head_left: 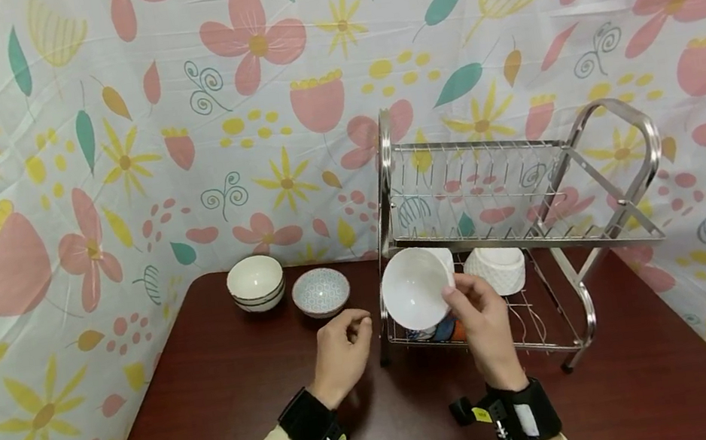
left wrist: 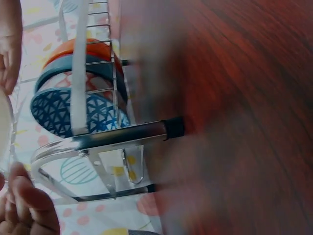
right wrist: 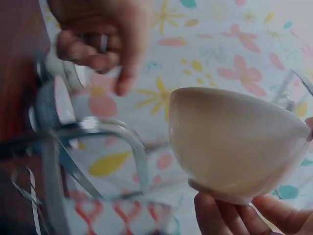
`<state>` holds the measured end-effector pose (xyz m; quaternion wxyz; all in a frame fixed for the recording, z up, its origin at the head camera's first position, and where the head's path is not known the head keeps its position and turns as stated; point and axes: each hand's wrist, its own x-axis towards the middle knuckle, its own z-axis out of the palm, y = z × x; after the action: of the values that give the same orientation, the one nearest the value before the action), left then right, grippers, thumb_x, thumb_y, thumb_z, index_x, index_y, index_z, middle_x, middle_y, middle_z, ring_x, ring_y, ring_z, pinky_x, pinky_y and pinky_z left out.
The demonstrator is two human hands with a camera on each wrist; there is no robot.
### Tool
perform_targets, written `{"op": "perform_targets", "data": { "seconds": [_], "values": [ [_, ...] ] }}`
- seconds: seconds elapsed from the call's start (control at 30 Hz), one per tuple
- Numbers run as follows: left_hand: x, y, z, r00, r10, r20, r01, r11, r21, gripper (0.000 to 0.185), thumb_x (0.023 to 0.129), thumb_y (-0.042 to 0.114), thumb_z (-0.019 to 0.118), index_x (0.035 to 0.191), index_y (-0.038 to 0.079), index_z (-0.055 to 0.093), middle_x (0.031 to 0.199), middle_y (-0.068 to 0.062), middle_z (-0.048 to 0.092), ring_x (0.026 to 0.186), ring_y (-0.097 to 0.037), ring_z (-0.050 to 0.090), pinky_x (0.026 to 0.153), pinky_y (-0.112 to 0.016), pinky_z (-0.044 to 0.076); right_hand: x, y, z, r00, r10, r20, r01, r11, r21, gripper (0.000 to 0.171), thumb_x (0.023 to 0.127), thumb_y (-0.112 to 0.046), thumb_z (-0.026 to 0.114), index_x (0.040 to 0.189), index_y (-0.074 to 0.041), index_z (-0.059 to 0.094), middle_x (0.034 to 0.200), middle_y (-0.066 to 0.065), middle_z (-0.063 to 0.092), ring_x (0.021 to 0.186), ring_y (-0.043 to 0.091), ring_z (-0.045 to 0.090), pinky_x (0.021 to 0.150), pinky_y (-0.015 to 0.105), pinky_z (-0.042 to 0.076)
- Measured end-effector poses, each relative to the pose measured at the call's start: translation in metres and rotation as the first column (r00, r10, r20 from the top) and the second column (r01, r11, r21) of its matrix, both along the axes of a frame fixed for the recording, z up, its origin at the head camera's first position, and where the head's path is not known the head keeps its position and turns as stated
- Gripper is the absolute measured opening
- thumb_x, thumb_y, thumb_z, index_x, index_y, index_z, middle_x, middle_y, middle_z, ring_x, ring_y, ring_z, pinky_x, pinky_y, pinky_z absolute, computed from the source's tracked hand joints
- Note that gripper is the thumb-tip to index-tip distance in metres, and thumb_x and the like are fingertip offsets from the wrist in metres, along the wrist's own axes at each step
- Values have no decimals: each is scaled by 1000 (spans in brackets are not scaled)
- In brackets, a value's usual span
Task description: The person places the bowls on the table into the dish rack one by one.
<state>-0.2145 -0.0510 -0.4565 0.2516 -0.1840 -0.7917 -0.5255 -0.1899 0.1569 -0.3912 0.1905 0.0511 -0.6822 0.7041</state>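
Observation:
A plain white bowl (head_left: 414, 290) is held by my right hand (head_left: 489, 329), thumb and fingers gripping its right side. It is tilted with its inside towards the head camera, in front of the metal dish rack (head_left: 587, 306). In the right wrist view, fingers support the bowl (right wrist: 239, 142) at its foot. My left hand (head_left: 343, 354) hovers left of the rack, fingers loosely curled with nothing in them. On the rack's lower shelf sit a white textured bowl (head_left: 498, 273) and, in the left wrist view, a blue-patterned bowl (left wrist: 53, 111), a teal bowl (left wrist: 51, 73) and an orange bowl (left wrist: 61, 50).
Two stacked cream bowls (head_left: 256, 284) stand at the back left of the dark red table (head_left: 214, 393). Beside them is a small grey-blue patterned bowl (head_left: 321, 293). A flowered curtain (head_left: 174, 125) hangs close behind the table. The rack's upper wire shelf overhangs the lower one.

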Motion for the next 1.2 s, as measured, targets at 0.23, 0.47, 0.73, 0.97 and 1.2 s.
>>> {"op": "perform_targets", "data": {
  "seconds": [0.23, 0.47, 0.73, 0.97, 1.2],
  "values": [
    [-4, 11, -9, 999, 26, 27, -23, 995, -98, 14, 88, 11, 68, 100, 3, 70, 80, 2, 60, 69, -8, 55, 62, -22, 47, 3, 14, 5, 989, -137, -46, 142, 981, 134, 27, 91, -14, 66, 115, -2, 60, 98, 8, 59, 83, 18, 57, 69, 23, 47],
    [-7, 20, -14, 997, 12, 82, -5, 996, -89, 13, 92, 12, 65, 102, 6, 70, 89, -2, 63, 72, -11, 54, 65, -25, 45, 6, 16, 8, 961, -246, -126, 272, 920, 282, 36, 85, -17, 73, 118, -5, 62, 103, 7, 60, 89, 15, 58, 74, 17, 47],
    [-10, 25, -16, 991, 29, 131, -20, 997, -69, 8, 94, 13, 62, 95, 8, 68, 89, -2, 64, 76, -12, 57, 69, -28, 47, 6, 21, 7, 897, -359, -257, 438, 802, 406, 49, 78, -18, 80, 120, -3, 59, 107, 14, 54, 88, 16, 54, 68, 16, 41],
    [-12, 26, -17, 993, 27, 115, -16, 996, -89, 8, 95, 12, 60, 94, 7, 67, 88, -2, 64, 78, -13, 58, 72, -30, 47, 0, 32, 4, 840, -417, -347, 540, 706, 458, 54, 77, -20, 80, 120, 1, 56, 103, 22, 46, 87, 22, 41, 67, 34, 30],
    [-13, 27, -17, 994, 15, 110, -4, 995, -101, 10, 96, 13, 59, 94, 6, 66, 90, -4, 64, 79, -14, 58, 73, -31, 47, -10, 50, -5, 834, -477, -277, 547, 652, 525, 56, 76, -22, 80, 120, 4, 56, 109, 25, 46, 91, 34, 43, 67, 44, 37]
  ]
}}
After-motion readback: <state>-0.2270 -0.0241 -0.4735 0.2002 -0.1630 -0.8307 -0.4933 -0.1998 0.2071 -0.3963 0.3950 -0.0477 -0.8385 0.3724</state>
